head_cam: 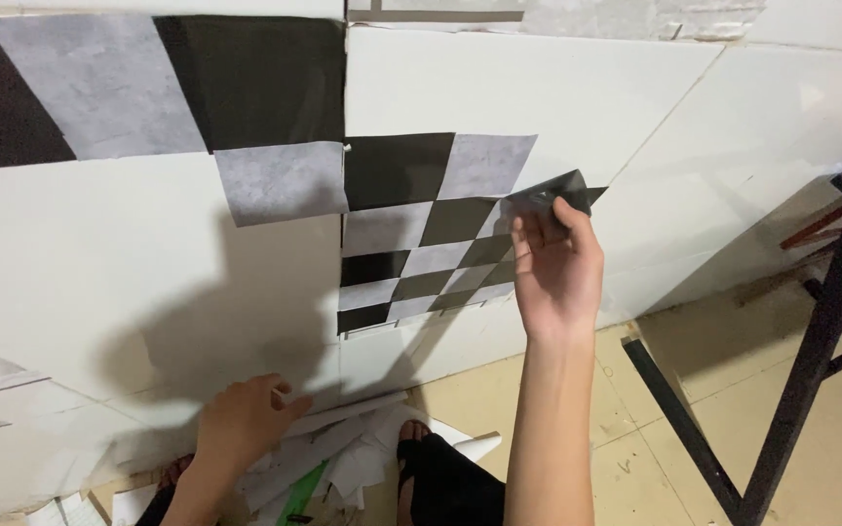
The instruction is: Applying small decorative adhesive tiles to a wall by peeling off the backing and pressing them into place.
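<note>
R hand [557,268] pinching black sticker square [553,193] at checkered wall [421,229]; L hand [246,419], fingers loosely curled, resting on near paper scraps [343,458].

Bare white wall [557,97] lies open above and right of the right hand's fingers [538,229], while the black metal frame [811,360] bars the way farther right and paper scraps [343,448] crowd the left fingers [280,394].

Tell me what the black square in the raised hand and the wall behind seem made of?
The black square looks like thin flexible film or paper: it bends in the right hand. The wall seems glossy white tile, judging by its joint lines.
</note>
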